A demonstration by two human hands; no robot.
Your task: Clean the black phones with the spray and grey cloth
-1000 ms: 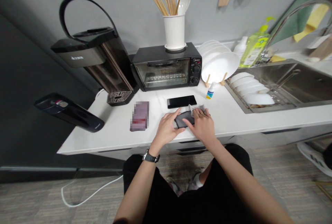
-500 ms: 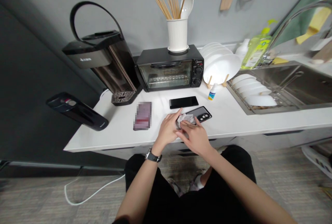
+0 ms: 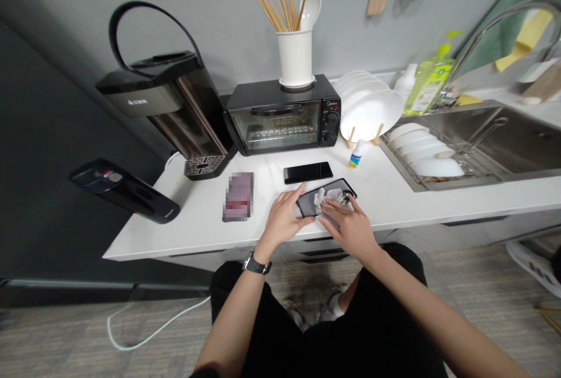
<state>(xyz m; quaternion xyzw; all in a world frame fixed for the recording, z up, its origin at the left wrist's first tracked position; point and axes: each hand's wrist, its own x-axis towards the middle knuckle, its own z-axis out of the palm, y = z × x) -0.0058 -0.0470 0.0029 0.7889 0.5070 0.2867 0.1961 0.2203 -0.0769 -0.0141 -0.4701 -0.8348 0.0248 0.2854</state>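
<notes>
A see-through phone case (image 3: 308, 201) with a black rim and camera cutouts lies slantwise near the counter's front edge. My left hand (image 3: 284, 215) grips its left end between thumb and fingers. Under the fingers of my right hand (image 3: 350, 225) a crumpled white wipe (image 3: 329, 196) is pressed against the case, near its camera end. Just behind lies a black phone (image 3: 308, 173), screen up. A small spray bottle (image 3: 356, 155) with a blue and yellow label stands farther right. To the left is a blurred-out purple packet (image 3: 238, 197).
A toaster oven (image 3: 284, 127) bearing a white utensil holder (image 3: 295, 56) stands against the wall. Left of it are a water dispenser (image 3: 175, 115) and a dark thermos-like cylinder (image 3: 125, 190). Racked plates (image 3: 370, 115) and a sink (image 3: 521, 127) with bowls (image 3: 432, 166) are at right.
My right hand and the wipe have slid right along the case to its camera end, uncovering its left part. My left hand stays at the left end.
</notes>
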